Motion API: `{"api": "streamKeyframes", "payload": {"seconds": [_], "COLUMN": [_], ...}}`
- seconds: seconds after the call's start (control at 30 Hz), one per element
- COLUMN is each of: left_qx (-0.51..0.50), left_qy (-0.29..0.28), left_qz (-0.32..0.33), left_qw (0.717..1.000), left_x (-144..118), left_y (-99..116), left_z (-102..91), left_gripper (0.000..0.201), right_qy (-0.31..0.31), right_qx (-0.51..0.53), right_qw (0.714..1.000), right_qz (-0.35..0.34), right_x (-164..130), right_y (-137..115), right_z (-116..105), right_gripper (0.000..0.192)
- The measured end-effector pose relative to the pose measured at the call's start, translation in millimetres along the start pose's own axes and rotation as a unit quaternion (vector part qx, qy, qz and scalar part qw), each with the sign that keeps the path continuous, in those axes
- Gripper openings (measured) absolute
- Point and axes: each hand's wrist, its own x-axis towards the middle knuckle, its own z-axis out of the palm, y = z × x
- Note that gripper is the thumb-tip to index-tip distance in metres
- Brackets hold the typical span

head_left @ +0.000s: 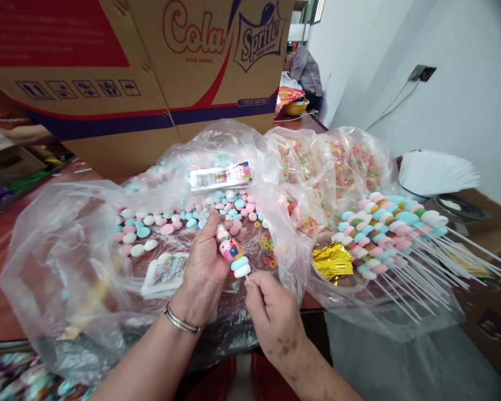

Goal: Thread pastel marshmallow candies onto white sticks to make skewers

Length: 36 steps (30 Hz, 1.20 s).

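A candy skewer (241, 268) with pastel pieces, partly inside a printed wrapper (226, 249), lies across the fingers of my left hand (202, 273). Those fingers curl round its upper part. Its thin white stick is pinched at the lower end by my right hand (275, 312), between thumb and forefinger. Behind the hands, loose pink, blue and white candies (167, 223) are spread on clear plastic. A stack of printed bags (163, 273) lies left of my left hand. Small ring candies (268, 250) sit just beyond my right hand.
Many finished-looking candy skewers (384, 234) lie at right, sticks pointing towards me, beside gold twist ties (333, 260). A large cardboard box (150, 122) stands at the back, near bags of ring candies (329, 161). White sticks (438, 172) lie far right. Another person (307, 69) sits beyond.
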Motion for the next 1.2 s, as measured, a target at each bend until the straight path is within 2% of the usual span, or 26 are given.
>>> {"api": "streamKeyframes", "payload": {"seconds": [0.1, 0.23, 0.33, 0.47, 0.6, 0.73, 0.87, 1.0, 1.07, 1.2], "left_qx": [0.007, 0.014, 0.020, 0.029, 0.032, 0.039, 0.042, 0.050, 0.059, 0.065], "left_qy": [-0.029, -0.046, -0.035, -0.008, 0.004, 0.004, -0.039, -0.035, -0.025, -0.019], "left_qz": [0.001, -0.002, -0.004, -0.002, 0.006, 0.016, 0.016, 0.001, -0.001, 0.004], "left_qw": [1.000, 0.999, 0.999, 1.000, 0.999, 0.999, 0.998, 0.998, 0.998, 0.998], "left_x": [-3, -2, 2, 4, 3, -1, -8, -12, -12, -7], "left_y": [-5, -7, -4, -1, -2, -7, -13, -15, -14, -13], "left_z": [-4.2, -5.9, -4.2, -2.9, -2.4, -1.8, -1.8, -1.7, -2.6, -6.3], "left_gripper": [0.024, 0.024, 0.026, 0.028, 0.028, 0.026, 0.024, 0.024, 0.021, 0.022], "right_qy": [-0.002, 0.028, 0.071, 0.092, 0.069, 0.026, 0.003, -0.013, 0.006, 0.072], "right_qx": [0.016, -0.024, -0.081, -0.117, -0.112, -0.054, 0.053, 0.191, 0.182, 0.038], "right_qw": [1.000, 0.999, 0.990, 0.984, 0.989, 0.998, 0.997, 0.975, 0.979, 0.996], "right_qz": [0.026, -0.029, -0.087, -0.100, -0.072, -0.009, 0.057, 0.111, 0.090, -0.030], "right_x": [1, 1, 0, -1, -2, 0, 2, 0, -1, -1], "right_y": [0, 3, 6, 9, 8, 5, 5, 10, 12, 13], "right_z": [0, 3, 6, 8, 8, 4, 4, 8, 8, 5], "right_gripper": [0.027, 0.027, 0.028, 0.028, 0.027, 0.027, 0.026, 0.023, 0.021, 0.022]}}
